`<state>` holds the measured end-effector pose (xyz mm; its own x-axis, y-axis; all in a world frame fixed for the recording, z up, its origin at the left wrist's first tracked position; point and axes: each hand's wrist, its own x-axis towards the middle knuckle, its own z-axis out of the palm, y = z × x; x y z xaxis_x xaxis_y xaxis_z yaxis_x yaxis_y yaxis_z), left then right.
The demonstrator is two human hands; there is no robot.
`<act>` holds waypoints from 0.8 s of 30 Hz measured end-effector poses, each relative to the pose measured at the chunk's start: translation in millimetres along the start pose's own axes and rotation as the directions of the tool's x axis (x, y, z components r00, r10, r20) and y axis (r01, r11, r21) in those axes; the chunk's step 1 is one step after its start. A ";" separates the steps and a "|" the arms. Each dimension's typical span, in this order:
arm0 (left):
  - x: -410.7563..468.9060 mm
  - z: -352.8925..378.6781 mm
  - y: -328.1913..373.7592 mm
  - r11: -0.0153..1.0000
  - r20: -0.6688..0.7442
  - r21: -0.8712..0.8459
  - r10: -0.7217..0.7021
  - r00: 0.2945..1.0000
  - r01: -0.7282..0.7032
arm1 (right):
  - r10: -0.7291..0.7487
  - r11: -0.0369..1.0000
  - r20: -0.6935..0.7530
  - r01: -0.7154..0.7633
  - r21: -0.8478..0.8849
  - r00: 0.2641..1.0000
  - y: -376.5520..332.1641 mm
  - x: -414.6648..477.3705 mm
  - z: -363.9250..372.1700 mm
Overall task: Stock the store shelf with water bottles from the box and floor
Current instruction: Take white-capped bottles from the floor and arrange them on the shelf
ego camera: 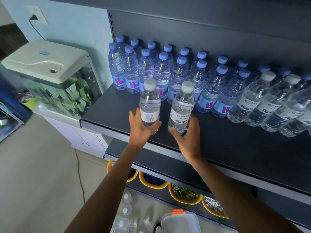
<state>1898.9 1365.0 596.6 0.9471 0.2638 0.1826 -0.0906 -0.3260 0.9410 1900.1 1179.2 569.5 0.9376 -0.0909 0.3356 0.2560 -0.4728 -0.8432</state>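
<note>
- The left hand [140, 127] has its fingers wrapped round the base of a white-capped water bottle [149, 102], held upright at centre frame over the dark shelf [227, 142].
- The right hand [188, 133] grips a second white-capped bottle [181, 108] just beside it, tilted slightly; whether either base touches the shelf is hard to tell.
- Behind them stand two rows of blue-capped bottles [162, 71]; more white-capped ones [252, 98] line the right.
- Loose bottles [126, 214] lie on the floor at bottom centre.
- A fish tank [55, 84] sits at left.
</note>
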 end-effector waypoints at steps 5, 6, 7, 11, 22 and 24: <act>4.2 -23.0 -7.1 0.998 0.148 -0.046 0.045 0.988 -0.039 | 0.031 1.000 0.036 -0.031 -0.002 0.999 2.1 0.7 -0.6; 3.5 -25.8 -7.2 0.998 0.161 -0.057 0.046 0.986 -0.038 | 0.037 0.999 0.041 -0.037 0.008 0.999 0.6 0.3 -0.7; 3.0 -26.5 -8.9 0.998 0.161 -0.050 0.037 0.986 -0.029 | 0.041 0.999 0.046 -0.043 0.023 0.998 -1.2 -0.2 -0.8; -6.9 -16.5 -12.8 0.998 0.140 0.038 -0.048 0.989 0.043 | 0.057 0.996 0.098 -0.063 0.060 0.994 -6.9 -0.4 1.4; 22.6 -41.6 -30.4 0.956 -0.054 0.293 0.042 0.998 -0.024 | 0.036 0.997 0.239 -0.052 0.060 0.970 -19.7 25.8 39.5; 33.9 -54.8 -36.6 0.954 -0.052 0.300 0.017 0.999 -0.001 | 0.026 0.997 0.236 -0.042 0.063 0.972 -24.5 33.4 53.8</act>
<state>1917.5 1435.6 584.0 0.9283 0.3049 0.2130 0.0054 -0.5837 0.8119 1937.7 1234.9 578.8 0.9730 0.1059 0.2053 0.2308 -0.4124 -0.8813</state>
